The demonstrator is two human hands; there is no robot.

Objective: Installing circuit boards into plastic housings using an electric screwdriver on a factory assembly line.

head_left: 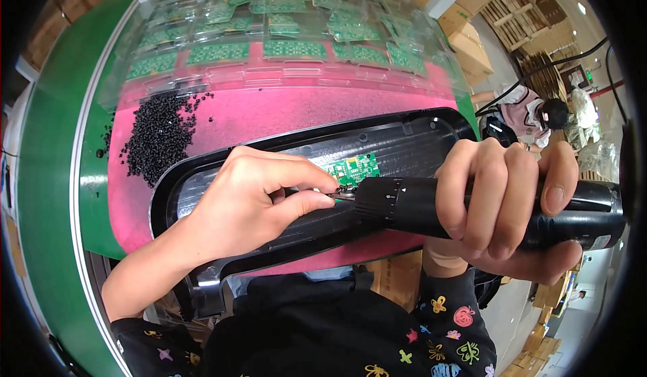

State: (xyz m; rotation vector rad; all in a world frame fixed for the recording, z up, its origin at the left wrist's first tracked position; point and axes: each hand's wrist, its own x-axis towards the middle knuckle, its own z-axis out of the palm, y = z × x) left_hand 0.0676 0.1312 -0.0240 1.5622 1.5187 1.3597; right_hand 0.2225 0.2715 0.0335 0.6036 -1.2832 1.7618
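My right hand (502,202) wraps round a black electric screwdriver (404,205), which lies nearly level with its bit pointing left. At the bit's tip, my left hand (259,192) is closed, thumb and forefinger pinched on small black screws that the fingers mostly hide. Just behind the bit, a green circuit board (362,167) sits inside a long black plastic housing (418,131). The housing stretches across the bench in front of me, partly covered by both hands and the screwdriver.
A heap of small black screws (158,138) lies on the pink mat (269,111) at the left. Clear plastic trays (290,74) of green circuit boards stand stacked at the back. A black cable (539,70) hangs at the right; beyond it is another person (522,111).
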